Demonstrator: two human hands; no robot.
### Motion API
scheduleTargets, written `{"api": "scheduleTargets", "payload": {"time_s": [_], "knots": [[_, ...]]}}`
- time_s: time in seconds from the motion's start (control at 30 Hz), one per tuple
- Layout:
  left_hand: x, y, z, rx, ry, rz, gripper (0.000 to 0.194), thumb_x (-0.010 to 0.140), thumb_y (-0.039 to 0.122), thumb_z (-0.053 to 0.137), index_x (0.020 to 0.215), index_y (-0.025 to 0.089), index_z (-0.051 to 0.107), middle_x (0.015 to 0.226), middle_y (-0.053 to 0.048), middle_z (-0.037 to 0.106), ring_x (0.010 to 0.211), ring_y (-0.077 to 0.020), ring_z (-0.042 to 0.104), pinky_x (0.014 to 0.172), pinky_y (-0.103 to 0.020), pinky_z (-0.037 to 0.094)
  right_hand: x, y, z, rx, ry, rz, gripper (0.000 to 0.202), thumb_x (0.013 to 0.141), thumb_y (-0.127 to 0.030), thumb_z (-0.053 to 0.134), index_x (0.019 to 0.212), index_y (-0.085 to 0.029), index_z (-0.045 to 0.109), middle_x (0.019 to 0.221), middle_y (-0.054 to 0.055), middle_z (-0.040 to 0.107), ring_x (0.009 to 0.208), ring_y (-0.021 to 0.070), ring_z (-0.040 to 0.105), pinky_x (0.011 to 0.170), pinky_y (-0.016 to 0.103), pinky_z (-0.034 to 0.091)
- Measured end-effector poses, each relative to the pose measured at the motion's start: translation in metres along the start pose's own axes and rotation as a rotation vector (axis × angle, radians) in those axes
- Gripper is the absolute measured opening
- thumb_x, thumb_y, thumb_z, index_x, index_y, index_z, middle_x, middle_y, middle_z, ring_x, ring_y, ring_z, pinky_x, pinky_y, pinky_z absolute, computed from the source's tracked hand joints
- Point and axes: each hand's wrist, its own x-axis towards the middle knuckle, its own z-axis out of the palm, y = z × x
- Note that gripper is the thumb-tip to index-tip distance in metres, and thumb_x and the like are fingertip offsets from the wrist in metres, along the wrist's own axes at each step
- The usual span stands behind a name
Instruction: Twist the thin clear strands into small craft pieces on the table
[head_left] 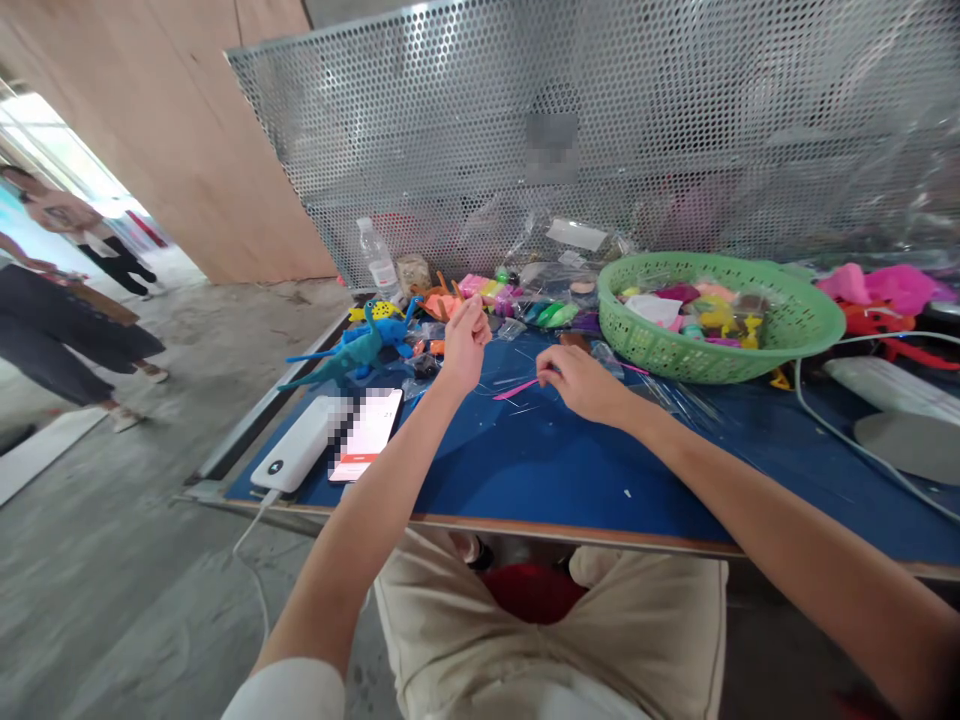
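My left hand [466, 342] is raised over the back of the blue table, its fingers pinched together. Anything between them is too small to make out. Lower and to the right, my right hand [576, 382] is closed, thumb against curled fingers, close above the tabletop. A thin pink strip [516, 390] reaches up to its fingertips; I cannot tell whether they grip it or it just lies beside them. Fine pale threads [525, 408] lie near the strip. Beyond my left hand are orange toy pieces [442, 303], and blue-green long-necked toy dinosaurs [360, 350] stand to its left.
A green basket [675, 355] of colourful toy parts stands right of my hands. A phone [375, 430] and a white power bank [300, 445] lie at left. A bottle [377, 258] and plastic bags line the perforated metal panel [465, 110]. People stand at far left.
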Motion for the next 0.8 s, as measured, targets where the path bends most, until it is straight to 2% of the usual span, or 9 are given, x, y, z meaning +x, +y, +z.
{"api": "scheduleTargets", "payload": {"time_s": [0.1,0.17,0.3,0.43,0.6,0.8], "knots": [[0.001,0.0,0.0,0.02,0.013,0.015,0.026,0.095,0.029,0.063,0.072,0.017,0.058,0.06,0.006,0.027,0.049,-0.0061,0.025,0.047,-0.018,0.025,-0.002,-0.007,-0.013,0.129,0.187,0.074,0.015,0.101,-0.03,0.043,0.106,-0.023,0.055,0.082,0.002,0.066,0.073,0.0179,0.06,0.072,0.031,0.046],[0.0,0.0,0.0,0.06,-0.006,0.044,0.026,0.092,0.032,0.066,0.072,0.017,0.06,0.059,0.006,0.027,0.049,-0.0061,0.025,0.047,-0.019,0.025,-0.003,-0.011,-0.018,0.129,0.29,0.087,0.018,0.101,-0.031,0.045,0.111,-0.024,0.058,0.082,0.002,0.067,0.07,0.0168,0.062,0.069,0.03,0.047],[-0.004,0.002,0.002,0.202,-0.056,0.109,0.02,0.086,0.039,0.073,0.084,0.02,0.069,0.059,0.006,0.032,0.051,-0.0064,0.03,0.048,-0.019,0.026,-0.003,-0.013,-0.022,0.06,0.415,0.108,0.02,0.1,-0.035,0.047,0.103,-0.024,0.064,0.08,0.002,0.069,0.067,0.0168,0.063,0.064,0.031,0.049],[-0.011,0.006,0.005,0.309,-0.152,0.119,0.026,0.083,0.046,0.075,0.09,0.021,0.072,0.056,0.005,0.036,0.049,-0.0064,0.03,0.046,-0.02,0.023,-0.002,-0.011,-0.024,0.056,0.524,0.12,0.02,0.102,-0.032,0.044,0.105,-0.024,0.062,0.086,0.004,0.071,0.076,0.0193,0.067,0.07,0.034,0.052],[-0.017,0.012,0.006,0.447,-0.313,0.117,0.026,0.085,0.046,0.072,0.091,0.021,0.076,0.053,0.004,0.043,0.046,-0.0063,0.032,0.044,-0.023,0.021,-0.002,-0.009,-0.028,-0.044,0.588,0.07,0.024,0.101,-0.029,0.043,0.11,-0.024,0.065,0.1,0.008,0.071,0.087,0.0215,0.067,0.08,0.037,0.053],[-0.02,0.014,0.005,0.514,-0.447,0.068,0.028,0.087,0.046,0.069,0.092,0.02,0.077,0.053,0.002,0.054,0.042,-0.005,0.029,0.043,-0.024,0.018,-0.002,-0.013,-0.031,-0.05,0.599,0.073,0.03,0.102,-0.028,0.043,0.117,-0.028,0.068,0.087,0.003,0.071,0.076,0.0192,0.066,0.073,0.036,0.053]]}}
